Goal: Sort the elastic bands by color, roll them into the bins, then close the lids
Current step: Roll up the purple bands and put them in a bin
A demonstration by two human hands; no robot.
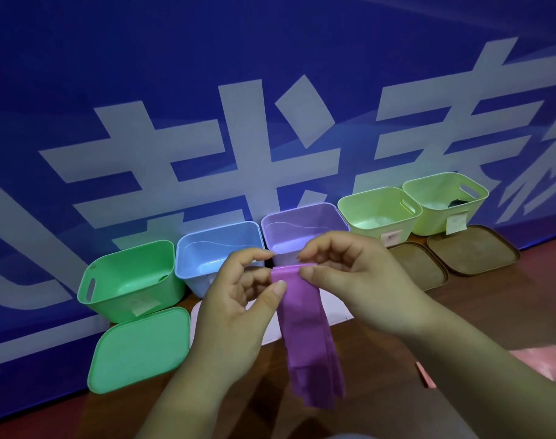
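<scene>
Pinching the top edge of a purple elastic band (308, 327) with both hands, in the air just in front of the purple bin (302, 223).

Left hand (238, 299): thumb and curled fingers clamped on the band's left corner.
Right hand (352, 280): thumb and fingertips clamped on the band's right corner, close beside the left hand.
Remainder of the band: hanging straight down toward the wooden table (460, 315), folded lengthwise, lower end rumpled; contact with the table unclear.

Lined up against a blue banner (175, 90) with large white characters, left to right, all open-topped:
- green bin (127, 280), paper label on front
- blue bin (213, 248)
- purple bin
- pale green bin (378, 213), paper label on front
- yellow-green bin (444, 198), paper label on front; dark item (457, 202) inside at the far side, too small to identify

Lying flat on the table:
- green lid (137, 350), in front of the green bin
- pale lid (336, 308), largely hidden behind hands and band
- near brown lid (419, 267), in front of the pale green bin
- far brown lid (473, 251), in front of the yellow-green bin
- pink band (542, 365), at the right edge, partly hidden by the right forearm
</scene>
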